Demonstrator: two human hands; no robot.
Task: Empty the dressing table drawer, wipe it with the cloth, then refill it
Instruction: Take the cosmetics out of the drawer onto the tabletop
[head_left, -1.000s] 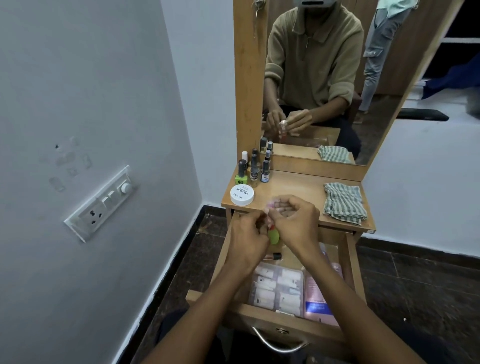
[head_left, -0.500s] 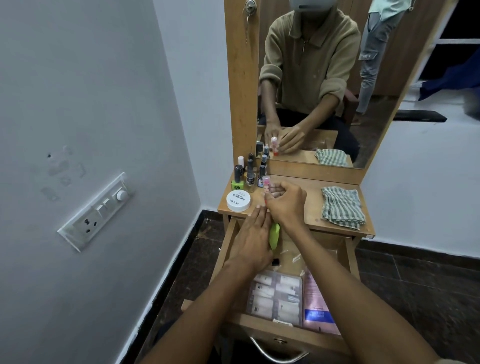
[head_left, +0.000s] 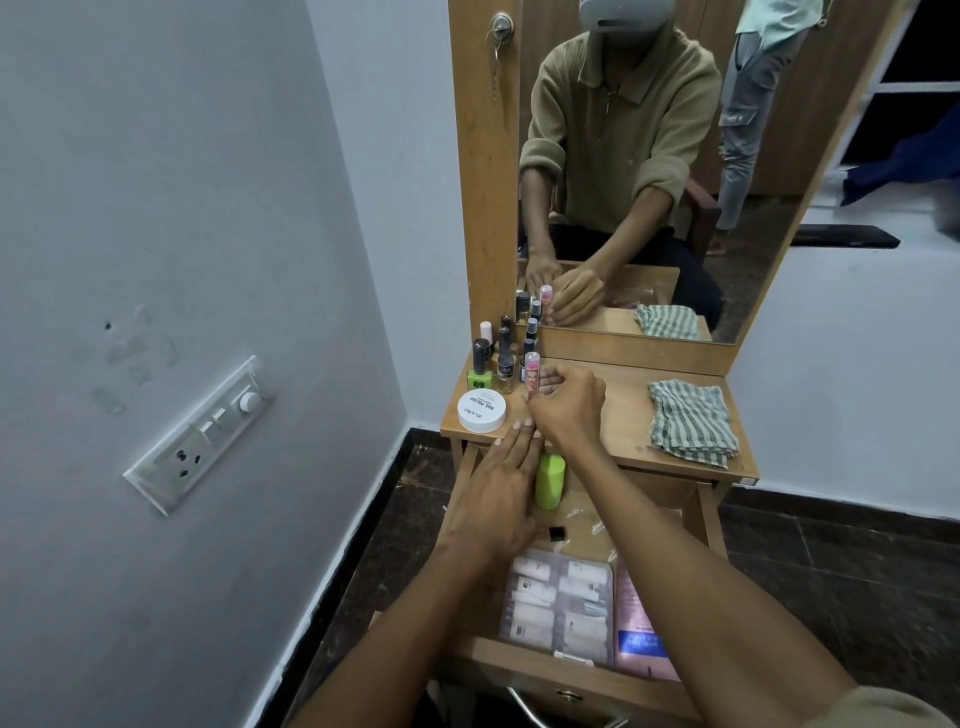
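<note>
Pink and upright, a small bottle (head_left: 532, 370) stands on the dressing table top (head_left: 623, 415) beside a cluster of nail polish bottles (head_left: 498, 358), with the right hand (head_left: 566, 410) curled just beside it (whether the fingertips pinch it or only touch it I cannot tell). The left hand (head_left: 498, 499) lies flat with straight fingers, holding nothing, over the open drawer (head_left: 571, 670), next to a green bottle (head_left: 549, 480). A striped cloth (head_left: 691, 421) lies folded on the top's right side, well apart from both hands.
</note>
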